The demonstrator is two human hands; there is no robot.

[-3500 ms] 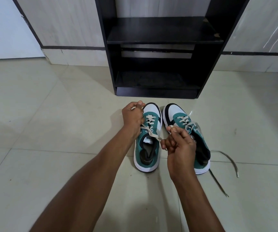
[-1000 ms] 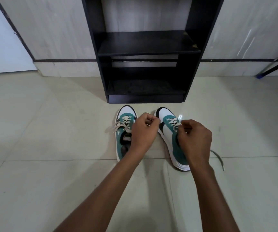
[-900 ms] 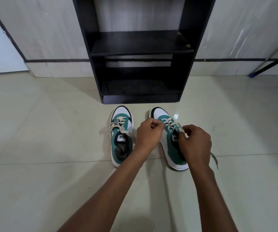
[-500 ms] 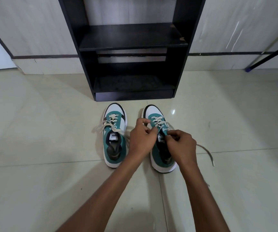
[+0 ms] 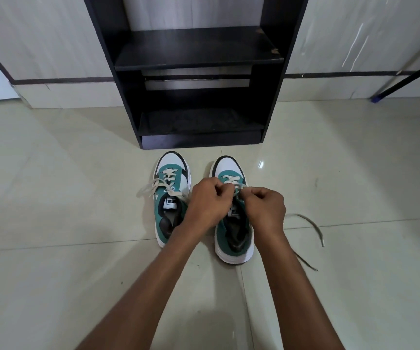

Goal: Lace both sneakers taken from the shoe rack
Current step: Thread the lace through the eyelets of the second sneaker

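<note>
Two green-and-white sneakers stand side by side on the tiled floor, toes toward the rack. The left sneaker point(image 5: 171, 198) has cream laces through its eyelets, with loose ends spread to its left. Over the right sneaker point(image 5: 233, 238), my left hand point(image 5: 207, 204) and my right hand point(image 5: 265, 209) pinch its lace point(image 5: 231, 179) near the upper eyelets, fingers closed. One loose lace end point(image 5: 312, 226) trails across the floor to the right of that shoe.
A black shoe rack point(image 5: 196, 79) with bare shelves stands just beyond the sneakers against a pale wall. A dark slanted pole with a blue foot point(image 5: 378, 98) touches the floor at the far right.
Earlier both hands worked the left sneaker's lace; they have since shifted to the right sneaker. In the last half second the hands drew closer together over its eyelets and the view moved nearer.
</note>
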